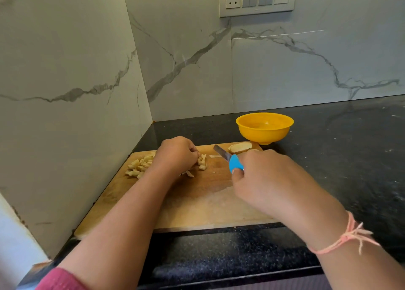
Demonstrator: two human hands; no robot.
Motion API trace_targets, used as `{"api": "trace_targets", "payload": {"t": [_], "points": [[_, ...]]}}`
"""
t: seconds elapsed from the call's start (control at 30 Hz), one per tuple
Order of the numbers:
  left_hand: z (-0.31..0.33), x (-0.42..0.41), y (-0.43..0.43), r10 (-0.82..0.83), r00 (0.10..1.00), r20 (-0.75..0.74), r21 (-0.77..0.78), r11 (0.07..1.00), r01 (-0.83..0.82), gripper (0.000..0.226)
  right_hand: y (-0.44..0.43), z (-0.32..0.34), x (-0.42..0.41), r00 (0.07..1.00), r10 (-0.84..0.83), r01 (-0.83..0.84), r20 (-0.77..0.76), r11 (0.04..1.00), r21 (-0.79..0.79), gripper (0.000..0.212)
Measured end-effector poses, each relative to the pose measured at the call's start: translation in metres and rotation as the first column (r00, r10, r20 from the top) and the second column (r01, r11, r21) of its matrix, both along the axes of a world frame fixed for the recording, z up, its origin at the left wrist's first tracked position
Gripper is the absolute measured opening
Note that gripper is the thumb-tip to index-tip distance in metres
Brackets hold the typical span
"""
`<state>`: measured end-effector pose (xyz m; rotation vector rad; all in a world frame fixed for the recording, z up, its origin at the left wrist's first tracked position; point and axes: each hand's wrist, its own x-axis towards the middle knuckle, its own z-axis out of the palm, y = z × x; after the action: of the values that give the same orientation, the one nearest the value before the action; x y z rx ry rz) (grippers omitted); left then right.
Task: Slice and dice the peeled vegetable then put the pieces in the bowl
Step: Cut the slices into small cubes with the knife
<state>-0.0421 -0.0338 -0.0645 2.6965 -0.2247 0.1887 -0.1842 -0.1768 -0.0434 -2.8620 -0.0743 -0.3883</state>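
The left hand (176, 156) curls its fingers tightly down, the tips holding a cluster of diced pieces (202, 162) on the wooden cutting board (197, 202). The right hand (263, 178) wraps its fingers fully around the blue-handled knife (229, 159). Uncut slices (238, 147) lie at the board's far edge, just beside the yellow bowl (263, 136).

Soft, even daylight, faint shadows; wide-angle bending at edges, slightly soft focus.
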Motion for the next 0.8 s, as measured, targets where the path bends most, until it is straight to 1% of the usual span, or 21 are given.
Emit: {"api": "trace_targets", "payload": {"t": [0.03,0.1,0.2,0.27,0.5,0.6,0.8], "points": [[0.0,0.001,0.0,0.002,1.0,-0.008,0.004,1.0,-0.002,0.017,-0.002,0.001,0.001,1.0,-0.004,0.004,0.014,1.0,0.006,0.011],[0.0,0.001,-0.001,-0.001,1.0,-0.022,0.002,1.0,0.001,0.019,-0.004,-0.001,0.004,1.0,-0.006,0.006,0.009,1.0,0.01,0.012],[-0.002,0.0,-0.004,-0.032,0.999,-0.041,-0.004,0.999,0.032,0.029,-0.003,-0.005,0.008,1.0,0.01,-0.01,0.014,1.0,0.011,0.01],[-0.004,0.0,-0.006,-0.055,0.997,-0.055,-0.016,0.998,0.054,0.031,-0.001,-0.007,0.01,1.0,0.016,-0.016,0.005,1.0,-0.001,0.015],[-0.007,0.005,-0.005,-0.04,0.998,-0.058,-0.054,0.998,0.037,0.021,0.003,-0.007,0.011,0.999,0.029,-0.029,-0.039,0.999,0.015,0.024],[-0.007,0.007,-0.006,-0.023,0.999,-0.049,-0.071,0.997,0.02,0.019,0.005,-0.005,0.01,0.996,0.042,-0.04,-0.08,0.999,0.021,0.031],[-0.006,0.007,-0.006,-0.011,0.999,-0.03,-0.081,0.997,0.008,0.015,0.007,-0.004,0.013,0.992,0.045,-0.042,-0.116,0.999,0.029,0.034]]}}
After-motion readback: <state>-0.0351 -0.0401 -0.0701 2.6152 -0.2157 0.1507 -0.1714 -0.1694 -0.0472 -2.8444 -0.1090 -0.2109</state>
